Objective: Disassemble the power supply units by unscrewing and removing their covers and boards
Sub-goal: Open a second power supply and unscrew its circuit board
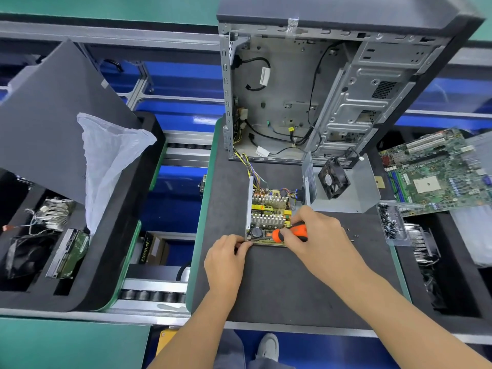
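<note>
**Screwdriver at the open supply's near corner**

The supply (269, 218) is sitting with its cover off in the middle of the dark surface (279, 288), just in front of the case (306, 102), with yellow wires running from its board back into that case. The cover (346, 193), carrying the fan (334, 179), is lying just to the supply's right.

The right hand (316, 235) is reaching in from the lower right, forearm angled across the surface, fingers curling round the orange handle of the screwdriver (290, 233). The shaft is pointing left and slightly down toward the supply's near-left corner.

The left hand (226, 259) is coming up from below, wrist straight, its fingertips pinching at that same corner where the screwdriver's tip is meeting the frame; whether they are holding the tip or the frame cannot be told.

Loose screws are filling a clear tray (392, 223) to the right, beside a motherboard (436, 171).
</note>
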Tool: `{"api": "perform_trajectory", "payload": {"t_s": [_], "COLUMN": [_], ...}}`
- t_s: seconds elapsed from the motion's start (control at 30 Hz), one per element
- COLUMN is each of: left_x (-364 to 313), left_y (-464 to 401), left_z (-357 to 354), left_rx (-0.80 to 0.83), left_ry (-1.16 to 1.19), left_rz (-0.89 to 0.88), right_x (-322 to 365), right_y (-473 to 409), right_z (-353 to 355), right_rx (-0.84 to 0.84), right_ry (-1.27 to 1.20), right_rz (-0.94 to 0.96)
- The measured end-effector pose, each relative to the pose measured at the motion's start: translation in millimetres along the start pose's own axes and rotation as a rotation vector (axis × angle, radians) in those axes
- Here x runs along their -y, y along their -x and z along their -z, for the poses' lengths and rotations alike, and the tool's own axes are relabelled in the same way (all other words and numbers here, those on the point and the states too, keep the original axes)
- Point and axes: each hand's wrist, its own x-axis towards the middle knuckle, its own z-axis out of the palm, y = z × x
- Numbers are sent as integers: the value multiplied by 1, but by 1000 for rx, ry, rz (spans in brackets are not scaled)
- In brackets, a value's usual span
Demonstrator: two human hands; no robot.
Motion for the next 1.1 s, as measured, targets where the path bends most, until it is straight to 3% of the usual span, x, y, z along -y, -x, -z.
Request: {"api": "perform_trajectory", "payload": {"t_s": [0.33,0.5,0.7,0.93,1.1], "left_x": [-3,-2,0,4,16], "left_y": [1,1,1,0,-1], "left_z": [2,1,0,3,3], "left_rx": [14,5,-5,42,89], "left_ry": [-10,-13,-3,4,-11], "left_rz": [5,-16,-21,-7,-74], "right_x": [7,21,56,88,64], "right_y": [-1,-9,-35,-71,-78], "right_z": [0,3,7,-3,7], "right_rx": [14,50,89,248,277], "right_ry": [100,387,695,551,388], "right_rz": [25,108,413,442,231]}}
